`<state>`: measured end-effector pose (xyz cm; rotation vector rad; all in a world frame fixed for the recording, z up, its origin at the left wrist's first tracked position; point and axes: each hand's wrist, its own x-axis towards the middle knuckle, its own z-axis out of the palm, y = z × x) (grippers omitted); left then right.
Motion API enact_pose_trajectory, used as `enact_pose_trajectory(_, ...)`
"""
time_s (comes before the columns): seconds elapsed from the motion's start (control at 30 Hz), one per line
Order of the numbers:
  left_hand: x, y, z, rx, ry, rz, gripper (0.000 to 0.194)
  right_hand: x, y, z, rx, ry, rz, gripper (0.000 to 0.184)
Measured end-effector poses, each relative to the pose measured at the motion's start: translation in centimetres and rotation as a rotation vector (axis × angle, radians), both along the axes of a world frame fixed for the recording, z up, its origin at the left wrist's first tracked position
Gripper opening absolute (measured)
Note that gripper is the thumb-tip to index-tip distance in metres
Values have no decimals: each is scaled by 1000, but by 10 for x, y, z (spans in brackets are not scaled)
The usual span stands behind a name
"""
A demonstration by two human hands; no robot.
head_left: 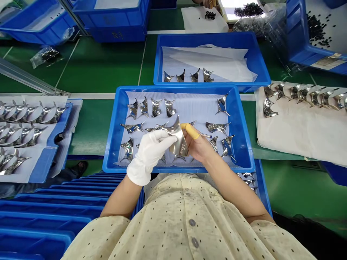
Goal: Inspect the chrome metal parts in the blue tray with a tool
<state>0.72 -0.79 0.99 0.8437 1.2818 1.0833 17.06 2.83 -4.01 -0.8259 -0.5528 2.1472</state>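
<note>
Okay, curved metal piece at frame centre, above blue tray. My left hand pinches its left side; right hand meets its right edge, can't tell its full grip. Likely light, stiff, slick; best held by edges.

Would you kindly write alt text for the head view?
A white-gloved left hand and a right hand with a yellow-covered finger hold a curved metal part above a blue tray. Similar parts lie on its white paper; another blue tray sits beyond.
</note>
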Motion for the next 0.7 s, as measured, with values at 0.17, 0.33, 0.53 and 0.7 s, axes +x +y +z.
enact_pose_trajectory(0.17, -8, 7, -12, 49, -113, 236, 32, 19, -15, 3, 85, 39, 12, 36)
enact_pose_trajectory(0.33, -6, 10, -16, -97, -490, 139, 33, 21, -20, 18, 133, 108, -9, 30)
enact_pose_trajectory(0.53, 6, 15, -15, -250, -696, 137, 14, 4, -26, 24, 218, -7, -96, 42)
enact_pose_trajectory(0.7, 2, 11, -24, -259, -626, 133, 21, 21, 11, 14, 488, -471, -278, 46)
